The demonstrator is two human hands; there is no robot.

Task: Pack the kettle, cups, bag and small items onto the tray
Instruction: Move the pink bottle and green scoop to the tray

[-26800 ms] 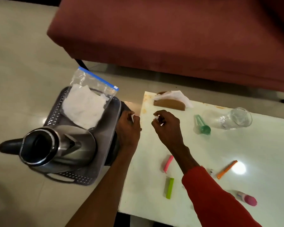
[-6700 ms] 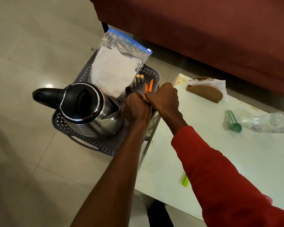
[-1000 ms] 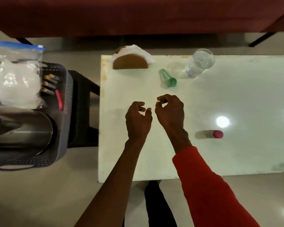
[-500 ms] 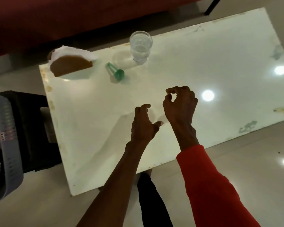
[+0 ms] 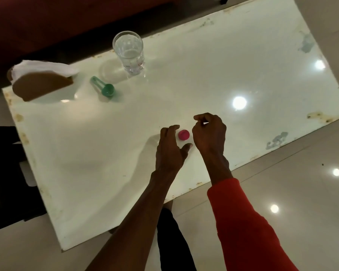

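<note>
A small pink-capped item (image 5: 183,134) lies on the white table (image 5: 243,55) between my two hands. My left hand (image 5: 169,149) hovers just left of it, fingers spread and relaxed, thumb reaching under the item's near side. My right hand (image 5: 208,133) is right of it with fingers loosely curled and holding nothing. A clear glass cup (image 5: 129,52) stands at the table's far side. A green scoop (image 5: 104,89) lies to the left of the cup. The tray, kettle and bag are out of view.
A brown napkin holder with white napkins (image 5: 39,80) stands at the table's far left corner. A dark red sofa (image 5: 47,20) runs behind the table. A dark stool (image 5: 6,173) is at the left edge. Glossy floor tiles surround the table.
The view has swung right, so the tray has left the frame. Both hands have moved right across the table and now flank the pink-capped item.
</note>
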